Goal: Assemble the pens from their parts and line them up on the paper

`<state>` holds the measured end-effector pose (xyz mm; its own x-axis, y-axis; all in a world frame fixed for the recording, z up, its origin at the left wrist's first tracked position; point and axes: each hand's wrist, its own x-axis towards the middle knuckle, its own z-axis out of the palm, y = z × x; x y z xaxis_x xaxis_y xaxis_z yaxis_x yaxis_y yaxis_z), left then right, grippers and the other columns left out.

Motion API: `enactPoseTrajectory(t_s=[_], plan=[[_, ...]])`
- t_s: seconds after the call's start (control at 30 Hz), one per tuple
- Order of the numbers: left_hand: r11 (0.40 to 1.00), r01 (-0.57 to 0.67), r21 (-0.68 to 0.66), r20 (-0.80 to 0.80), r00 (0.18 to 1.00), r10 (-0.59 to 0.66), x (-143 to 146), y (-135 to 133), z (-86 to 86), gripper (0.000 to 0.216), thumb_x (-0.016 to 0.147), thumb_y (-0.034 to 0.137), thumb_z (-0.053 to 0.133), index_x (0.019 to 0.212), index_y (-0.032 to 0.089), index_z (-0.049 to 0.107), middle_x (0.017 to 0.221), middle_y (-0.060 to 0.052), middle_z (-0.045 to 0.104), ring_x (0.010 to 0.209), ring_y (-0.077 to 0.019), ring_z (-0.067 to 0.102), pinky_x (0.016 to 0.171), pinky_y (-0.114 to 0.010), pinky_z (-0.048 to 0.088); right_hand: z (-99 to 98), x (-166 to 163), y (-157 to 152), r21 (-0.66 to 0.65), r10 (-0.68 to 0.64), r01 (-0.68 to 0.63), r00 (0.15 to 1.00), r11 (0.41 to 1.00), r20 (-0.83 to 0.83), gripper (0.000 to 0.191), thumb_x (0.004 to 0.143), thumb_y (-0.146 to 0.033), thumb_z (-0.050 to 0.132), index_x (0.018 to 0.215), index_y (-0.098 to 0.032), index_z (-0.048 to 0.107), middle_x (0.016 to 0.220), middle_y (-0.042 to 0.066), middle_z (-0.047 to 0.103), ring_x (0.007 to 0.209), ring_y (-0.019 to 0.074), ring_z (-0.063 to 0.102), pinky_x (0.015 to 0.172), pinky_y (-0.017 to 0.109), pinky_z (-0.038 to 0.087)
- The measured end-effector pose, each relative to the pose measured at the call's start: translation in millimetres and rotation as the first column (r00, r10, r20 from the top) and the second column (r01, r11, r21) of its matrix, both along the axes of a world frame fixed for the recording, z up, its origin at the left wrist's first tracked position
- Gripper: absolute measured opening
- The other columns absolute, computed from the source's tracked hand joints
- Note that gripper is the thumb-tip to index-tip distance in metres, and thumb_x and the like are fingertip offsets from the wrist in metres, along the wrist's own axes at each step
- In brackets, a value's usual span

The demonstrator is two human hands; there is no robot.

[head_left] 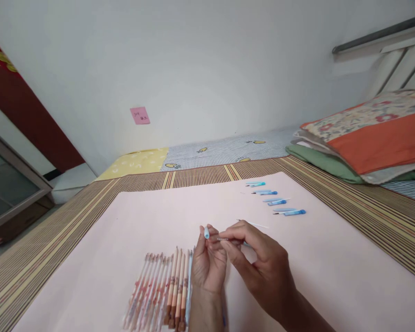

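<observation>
My left hand point(210, 269) is closed on a light blue pen barrel section point(206, 234), held between thumb and fingers with its open end towards me. Close beside it, my right hand point(266, 265) pinches a tiny ridged piece that looks like a pen spring point(222, 239) between thumb and forefinger. The spring is apart from the barrel's open end. Behind my right hand, a thin white pen refill point(257, 224) with a dark tip lies on the pale pink sheet point(152, 214). Other small parts under my hands are hidden.
Several small groups of blue pen parts point(289, 212) lie in a slanting row at the back right. Left of my hands lie pink patterned pens point(148, 286) and beige-brown pens point(177, 286). Folded bedding point(376, 143) sits at the right on the striped mat point(335, 207).
</observation>
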<state>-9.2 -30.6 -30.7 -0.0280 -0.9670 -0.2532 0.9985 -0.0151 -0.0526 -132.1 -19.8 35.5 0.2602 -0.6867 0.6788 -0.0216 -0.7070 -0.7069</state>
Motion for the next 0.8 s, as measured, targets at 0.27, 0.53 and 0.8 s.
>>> enactPoseTrajectory(t_s=[0.27, 0.53, 0.8], plan=[[0.998, -0.041, 0.038, 0.059, 0.998, 0.039, -4, -5, -8.0, 0.027, 0.1, 0.019, 0.044, 0.084, 0.009, 0.063, 0.075, -0.008, 0.069, 0.072, -0.0105, 0.068, 0.065, -0.017, 0.055, -9.5, 4, -11, 0.03, -0.027, 0.028, 0.999, 0.999, -0.016, 0.015, 0.093, -0.016, 0.055, 0.101, -0.02, 0.067, 0.089, 0.003, 0.067, 0.078, 0.0147, 0.065, 0.071, 0.026, 0.052], [0.978, -0.144, 0.15, 0.193, 0.975, 0.114, -7, -8, -1.7, 0.018, 0.097, 0.01, 0.046, 0.087, 0.008, 0.061, 0.073, -0.007, 0.069, 0.058, -0.0081, 0.065, 0.049, -0.014, 0.051, -17.9, 1, -23, 0.189, -0.14, 0.147, 0.989, 0.971, -0.047, 0.01, 0.092, -0.024, 0.059, 0.093, -0.021, 0.068, 0.083, 0.0, 0.067, 0.072, 0.0128, 0.063, 0.068, 0.023, 0.051], [0.979, -0.14, 0.151, 0.225, 0.969, 0.104, -9, -7, 4.3, 0.02, 0.098, 0.01, 0.045, 0.084, 0.008, 0.061, 0.07, -0.006, 0.068, 0.054, -0.0071, 0.063, 0.047, -0.013, 0.05, -17.8, 1, -25, 0.246, -0.142, 0.152, 0.988, 0.957, -0.058, 0.012, 0.092, -0.028, 0.058, 0.091, -0.021, 0.068, 0.08, 0.0, 0.068, 0.069, 0.0139, 0.063, 0.066, 0.024, 0.052]])
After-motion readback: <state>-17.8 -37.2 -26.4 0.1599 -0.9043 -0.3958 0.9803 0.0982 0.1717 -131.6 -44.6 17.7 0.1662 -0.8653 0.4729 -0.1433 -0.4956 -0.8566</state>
